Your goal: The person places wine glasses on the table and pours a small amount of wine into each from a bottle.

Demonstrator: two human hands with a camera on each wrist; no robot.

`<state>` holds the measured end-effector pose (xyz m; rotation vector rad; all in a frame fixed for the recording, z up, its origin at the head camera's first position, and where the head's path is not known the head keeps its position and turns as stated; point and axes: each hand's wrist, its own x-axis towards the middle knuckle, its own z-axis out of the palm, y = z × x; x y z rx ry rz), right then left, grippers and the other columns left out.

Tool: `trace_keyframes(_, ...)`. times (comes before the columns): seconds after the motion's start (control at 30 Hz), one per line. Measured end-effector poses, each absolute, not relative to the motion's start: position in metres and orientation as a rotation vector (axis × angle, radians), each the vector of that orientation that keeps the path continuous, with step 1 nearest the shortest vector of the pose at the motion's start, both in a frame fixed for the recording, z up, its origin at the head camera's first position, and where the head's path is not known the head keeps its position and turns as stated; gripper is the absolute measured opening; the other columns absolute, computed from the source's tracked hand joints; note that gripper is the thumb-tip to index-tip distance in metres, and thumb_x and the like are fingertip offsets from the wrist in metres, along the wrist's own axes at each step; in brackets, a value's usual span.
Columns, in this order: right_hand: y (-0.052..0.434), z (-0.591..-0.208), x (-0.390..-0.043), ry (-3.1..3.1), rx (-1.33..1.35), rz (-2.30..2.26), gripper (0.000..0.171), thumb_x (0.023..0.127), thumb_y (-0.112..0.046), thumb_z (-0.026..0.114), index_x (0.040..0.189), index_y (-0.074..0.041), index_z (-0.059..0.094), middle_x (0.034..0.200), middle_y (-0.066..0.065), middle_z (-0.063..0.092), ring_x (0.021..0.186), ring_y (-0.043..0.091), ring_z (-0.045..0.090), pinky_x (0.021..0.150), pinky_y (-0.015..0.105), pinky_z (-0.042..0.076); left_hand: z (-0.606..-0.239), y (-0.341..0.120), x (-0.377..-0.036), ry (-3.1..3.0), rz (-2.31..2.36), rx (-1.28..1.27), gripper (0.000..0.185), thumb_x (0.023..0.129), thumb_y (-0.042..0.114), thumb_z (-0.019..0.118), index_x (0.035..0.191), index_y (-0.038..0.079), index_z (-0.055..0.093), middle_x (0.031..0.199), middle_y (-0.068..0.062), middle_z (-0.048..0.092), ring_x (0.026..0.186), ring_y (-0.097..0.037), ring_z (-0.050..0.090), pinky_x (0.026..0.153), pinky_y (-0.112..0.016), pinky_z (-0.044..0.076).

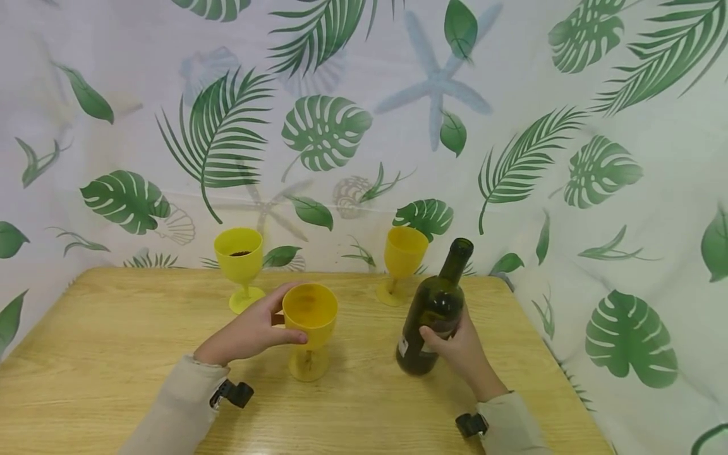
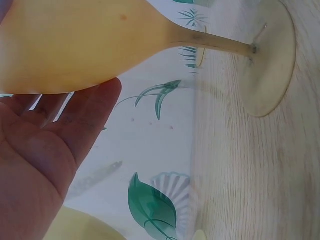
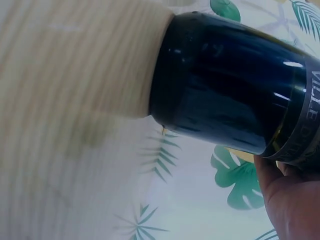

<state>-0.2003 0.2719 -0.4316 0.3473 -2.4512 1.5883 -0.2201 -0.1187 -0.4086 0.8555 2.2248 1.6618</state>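
Wooden table (image 1: 114, 354), leafy curtain behind, wine setup going on.
Left hand (image 1: 250, 332) cups the near yellow goblet (image 1: 309, 316) by its bowl; looks light, tippy plastic. Right hand (image 1: 463, 351) wraps the dark bottle (image 1: 435, 309) low down; heavy, slick glass.

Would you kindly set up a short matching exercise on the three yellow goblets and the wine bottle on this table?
Things:
1. near goblet
2. back left goblet
3. back right goblet
4. bottle

States:
A. dark green, gripped by the right hand
B. stands untouched, just behind the bottle's neck
C. bowl held by the left hand
D. something dark inside, standing free

Pairs: 1-C, 2-D, 3-B, 4-A
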Motion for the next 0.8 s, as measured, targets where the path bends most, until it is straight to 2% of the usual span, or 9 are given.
trace_keyframes(0.17, 0.2694, -0.4345, -0.1994, -2.483, 0.380, 1.583, 0.074, 0.091, -0.013, 0.072, 0.152, -0.002, 0.032, 0.140, 0.023, 0.054, 0.128, 0.040, 0.054, 0.109, 0.060, 0.040, -0.4074, -0.1191, -0.2179, 2.234, 1.654, 0.853, 0.081, 0.092, 0.028, 0.081, 0.158, 0.022, 0.035, 0.149, -0.006, 0.050, 0.129, -0.029, 0.056, 0.109, -0.052, 0.046)
trace_keyframes(0.37, 0.2696, -0.4373, -0.1984, -2.480, 0.425, 1.576, 0.074, 0.091, -0.014, 0.071, 0.153, -0.003, 0.031, 0.141, 0.023, 0.052, 0.128, 0.041, 0.054, 0.108, 0.063, 0.040, -0.4073, -0.1186, -0.2169, 2.253, 1.641, 0.856, 0.080, 0.091, 0.029, 0.082, 0.158, 0.023, 0.037, 0.148, -0.005, 0.051, 0.129, -0.028, 0.056, 0.110, -0.051, 0.046)
trace_keyframes(0.47, 0.2691, -0.4374, -0.1984, -2.475, 0.445, 1.571, 0.074, 0.092, -0.013, 0.072, 0.153, -0.004, 0.031, 0.140, 0.019, 0.053, 0.127, 0.033, 0.055, 0.107, 0.053, 0.044, -0.4068, -0.1199, -0.2165, 2.255, 1.642, 0.866, 0.080, 0.092, 0.029, 0.081, 0.158, 0.021, 0.037, 0.148, -0.006, 0.051, 0.129, -0.029, 0.056, 0.109, -0.051, 0.047)
trace_keyframes(0.63, 0.2689, -0.4349, -0.1964, -2.454, 0.425, 1.600, 0.080, 0.088, -0.007, 0.080, 0.154, -0.008, 0.036, 0.139, 0.013, 0.058, 0.120, 0.016, 0.059, 0.101, 0.025, 0.048, -0.4049, -0.1189, -0.2153, 2.241, 1.653, 0.883, 0.080, 0.091, 0.028, 0.082, 0.157, 0.019, 0.038, 0.147, -0.007, 0.051, 0.127, -0.029, 0.056, 0.109, -0.051, 0.046)
trace_keyframes(0.7, 0.2684, -0.4332, -0.1949, -2.462, 0.418, 1.601, 0.082, 0.086, -0.007, 0.083, 0.154, -0.009, 0.038, 0.137, 0.012, 0.059, 0.118, 0.015, 0.060, 0.098, 0.022, 0.049, -0.4046, -0.1180, -0.2152, 2.234, 1.661, 0.889, 0.080, 0.091, 0.028, 0.082, 0.157, 0.019, 0.038, 0.146, -0.007, 0.051, 0.127, -0.028, 0.056, 0.109, -0.051, 0.046)
trace_keyframes(0.8, 0.2669, -0.4309, -0.1937, -2.494, 0.430, 1.589, 0.080, 0.085, -0.009, 0.084, 0.152, -0.008, 0.040, 0.135, 0.014, 0.060, 0.118, 0.023, 0.061, 0.097, 0.025, 0.050, -0.4058, -0.1177, -0.2159, 2.235, 1.667, 0.879, 0.080, 0.090, 0.027, 0.083, 0.157, 0.022, 0.038, 0.146, -0.004, 0.052, 0.127, -0.027, 0.056, 0.109, -0.050, 0.046)
